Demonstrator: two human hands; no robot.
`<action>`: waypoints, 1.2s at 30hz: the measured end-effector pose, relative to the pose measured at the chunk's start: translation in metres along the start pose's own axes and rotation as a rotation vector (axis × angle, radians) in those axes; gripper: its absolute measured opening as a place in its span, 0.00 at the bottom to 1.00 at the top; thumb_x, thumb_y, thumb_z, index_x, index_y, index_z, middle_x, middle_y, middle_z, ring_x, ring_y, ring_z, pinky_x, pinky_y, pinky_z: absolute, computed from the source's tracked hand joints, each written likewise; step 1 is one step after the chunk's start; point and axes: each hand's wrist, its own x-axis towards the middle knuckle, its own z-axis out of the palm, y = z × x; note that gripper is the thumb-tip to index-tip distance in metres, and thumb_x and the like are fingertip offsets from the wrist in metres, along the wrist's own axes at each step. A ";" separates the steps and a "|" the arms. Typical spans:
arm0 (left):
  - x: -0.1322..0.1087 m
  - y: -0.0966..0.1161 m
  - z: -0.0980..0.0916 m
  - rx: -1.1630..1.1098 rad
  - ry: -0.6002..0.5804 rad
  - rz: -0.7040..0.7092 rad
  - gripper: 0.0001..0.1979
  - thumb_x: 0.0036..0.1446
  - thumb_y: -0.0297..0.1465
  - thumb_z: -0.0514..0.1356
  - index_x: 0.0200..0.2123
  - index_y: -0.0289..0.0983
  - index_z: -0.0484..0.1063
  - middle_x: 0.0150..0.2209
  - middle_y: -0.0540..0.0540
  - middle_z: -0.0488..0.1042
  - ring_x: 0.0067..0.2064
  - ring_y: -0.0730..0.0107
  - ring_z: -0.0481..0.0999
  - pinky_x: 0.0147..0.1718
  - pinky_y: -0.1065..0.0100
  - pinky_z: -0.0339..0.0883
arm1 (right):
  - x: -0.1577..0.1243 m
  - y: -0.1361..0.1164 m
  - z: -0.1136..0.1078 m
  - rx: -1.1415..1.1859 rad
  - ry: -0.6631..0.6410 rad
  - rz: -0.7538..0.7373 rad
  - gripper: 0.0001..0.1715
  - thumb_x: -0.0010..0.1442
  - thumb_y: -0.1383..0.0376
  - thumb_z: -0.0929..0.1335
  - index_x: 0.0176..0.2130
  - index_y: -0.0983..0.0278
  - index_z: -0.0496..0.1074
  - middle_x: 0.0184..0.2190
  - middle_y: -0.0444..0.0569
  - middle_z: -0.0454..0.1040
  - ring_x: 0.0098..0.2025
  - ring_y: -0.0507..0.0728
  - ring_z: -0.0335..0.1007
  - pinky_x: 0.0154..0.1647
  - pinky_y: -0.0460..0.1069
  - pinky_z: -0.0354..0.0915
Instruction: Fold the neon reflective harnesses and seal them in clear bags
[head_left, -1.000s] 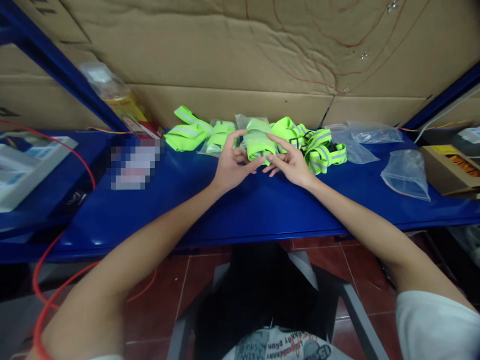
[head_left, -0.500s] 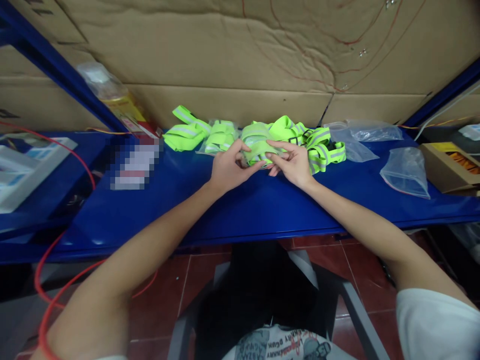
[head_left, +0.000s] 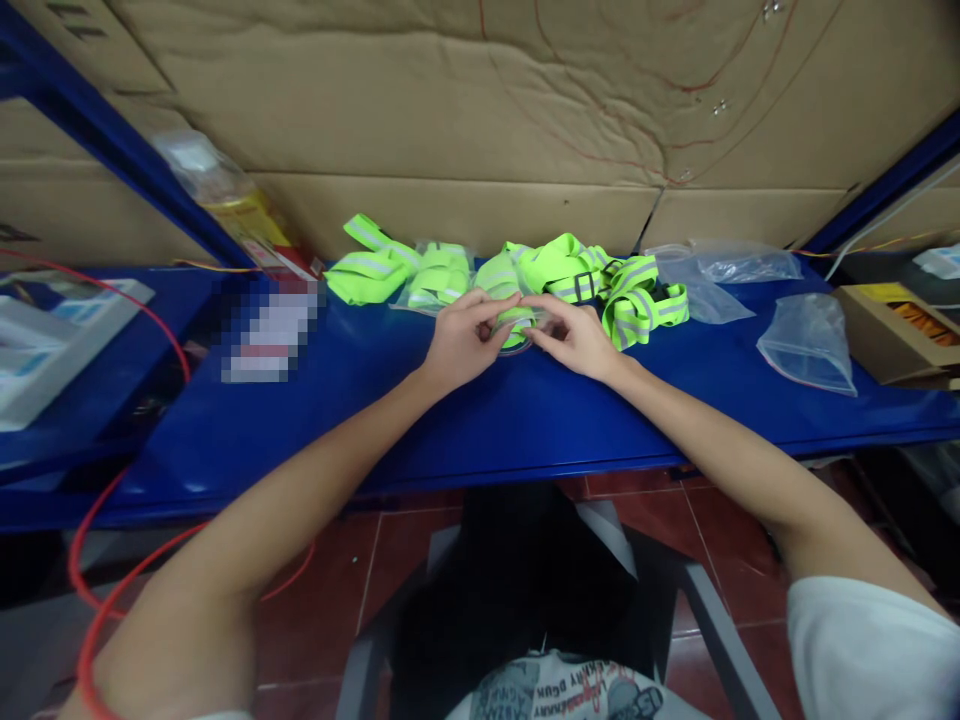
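My left hand (head_left: 459, 342) and my right hand (head_left: 571, 337) meet at the middle of the blue shelf (head_left: 480, 420). Both pinch a clear plastic bag holding a rolled neon-green reflective band (head_left: 504, 290); fingertips press along its near edge, almost touching each other. The bag rests low on the shelf surface. Behind it lies a pile of loose neon-green bands (head_left: 600, 285), and to the left more bagged bands (head_left: 439, 275) and a folded band (head_left: 369, 265).
Empty clear bags (head_left: 808, 343) lie to the right, another bunch (head_left: 724, 265) farther back. A cardboard box (head_left: 896, 335) stands at the right edge. Cardboard (head_left: 465, 110) lines the back wall. A white tray (head_left: 45, 340) and a red cable (head_left: 112, 540) are on the left.
The bagged band has come down from a raised position onto the shelf. Both hands' fingers have closed in along the bag's near edge.
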 end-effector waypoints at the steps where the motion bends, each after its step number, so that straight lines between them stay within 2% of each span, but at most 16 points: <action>1: 0.000 0.001 0.001 -0.010 0.019 -0.013 0.15 0.66 0.37 0.68 0.54 0.45 0.85 0.30 0.53 0.68 0.26 0.75 0.63 0.29 0.70 0.66 | -0.001 -0.002 0.000 -0.030 -0.006 -0.005 0.28 0.70 0.54 0.71 0.64 0.60 0.76 0.30 0.43 0.81 0.28 0.55 0.77 0.37 0.52 0.75; 6: 0.000 0.004 0.002 -0.060 0.042 -0.072 0.13 0.61 0.34 0.72 0.49 0.44 0.86 0.30 0.53 0.69 0.25 0.76 0.62 0.29 0.69 0.65 | -0.002 -0.005 0.002 0.065 -0.012 0.118 0.35 0.67 0.53 0.72 0.68 0.59 0.66 0.29 0.42 0.81 0.26 0.57 0.77 0.33 0.53 0.74; 8: 0.001 0.001 0.002 -0.070 0.039 -0.060 0.09 0.61 0.34 0.71 0.45 0.43 0.86 0.29 0.53 0.68 0.25 0.75 0.62 0.28 0.69 0.64 | -0.002 -0.006 0.002 0.076 -0.019 0.114 0.36 0.63 0.53 0.76 0.65 0.59 0.68 0.31 0.43 0.83 0.27 0.57 0.78 0.33 0.52 0.74; 10: 0.002 -0.002 0.001 -0.068 0.035 -0.033 0.06 0.62 0.36 0.71 0.41 0.43 0.86 0.28 0.53 0.67 0.25 0.75 0.62 0.27 0.69 0.63 | -0.002 -0.008 0.001 0.015 -0.042 0.081 0.32 0.61 0.55 0.77 0.61 0.60 0.71 0.32 0.45 0.83 0.30 0.58 0.79 0.36 0.53 0.75; 13: 0.004 -0.007 -0.003 -0.027 0.013 0.011 0.09 0.65 0.41 0.70 0.41 0.43 0.85 0.28 0.51 0.68 0.26 0.72 0.64 0.28 0.68 0.64 | -0.003 -0.013 -0.001 -0.164 -0.033 0.055 0.27 0.65 0.58 0.74 0.61 0.60 0.74 0.33 0.45 0.83 0.33 0.59 0.80 0.40 0.54 0.75; 15: 0.005 -0.009 -0.006 0.006 -0.018 0.037 0.12 0.64 0.45 0.71 0.42 0.43 0.85 0.29 0.51 0.70 0.27 0.71 0.66 0.30 0.68 0.66 | -0.004 -0.016 -0.003 -0.300 0.005 0.004 0.28 0.67 0.59 0.73 0.64 0.60 0.75 0.41 0.49 0.84 0.40 0.61 0.81 0.44 0.55 0.75; 18: 0.004 -0.009 -0.008 0.024 -0.050 0.084 0.18 0.62 0.46 0.73 0.49 0.43 0.85 0.31 0.51 0.70 0.27 0.73 0.65 0.30 0.69 0.67 | -0.004 -0.014 -0.006 -0.396 0.024 -0.092 0.27 0.71 0.57 0.70 0.66 0.60 0.77 0.57 0.55 0.81 0.56 0.65 0.80 0.54 0.58 0.76; 21: 0.004 -0.006 -0.010 0.076 -0.036 0.127 0.19 0.64 0.45 0.72 0.54 0.45 0.84 0.36 0.49 0.71 0.30 0.72 0.68 0.34 0.67 0.71 | -0.003 -0.009 -0.008 -0.404 -0.029 -0.125 0.26 0.76 0.55 0.66 0.66 0.61 0.78 0.60 0.55 0.81 0.59 0.66 0.79 0.59 0.59 0.75; 24: 0.005 -0.002 -0.012 0.179 -0.048 0.124 0.17 0.64 0.45 0.72 0.52 0.46 0.84 0.44 0.44 0.74 0.38 0.66 0.74 0.41 0.63 0.75 | -0.002 -0.007 -0.006 -0.430 -0.057 -0.121 0.26 0.78 0.54 0.64 0.63 0.63 0.80 0.58 0.56 0.83 0.57 0.66 0.81 0.57 0.57 0.75; 27: 0.006 0.001 -0.013 0.259 -0.064 0.128 0.13 0.67 0.44 0.69 0.50 0.46 0.84 0.47 0.42 0.75 0.42 0.63 0.76 0.44 0.61 0.76 | -0.002 -0.008 -0.003 -0.441 -0.045 -0.087 0.24 0.79 0.57 0.63 0.62 0.63 0.80 0.53 0.55 0.85 0.50 0.63 0.83 0.51 0.55 0.74; 32: 0.002 0.001 -0.012 0.314 -0.130 0.167 0.12 0.72 0.39 0.62 0.53 0.46 0.82 0.48 0.42 0.76 0.35 0.68 0.74 0.35 0.65 0.73 | -0.003 -0.010 -0.001 -0.426 0.003 -0.040 0.22 0.75 0.62 0.63 0.60 0.63 0.79 0.43 0.52 0.87 0.38 0.59 0.82 0.42 0.52 0.72; 36: 0.003 -0.002 -0.015 0.360 -0.219 0.211 0.13 0.73 0.37 0.60 0.55 0.48 0.81 0.46 0.42 0.74 0.32 0.70 0.71 0.29 0.67 0.66 | -0.002 -0.009 -0.007 -0.407 -0.029 -0.017 0.23 0.71 0.63 0.66 0.62 0.63 0.75 0.38 0.48 0.86 0.34 0.58 0.80 0.39 0.52 0.69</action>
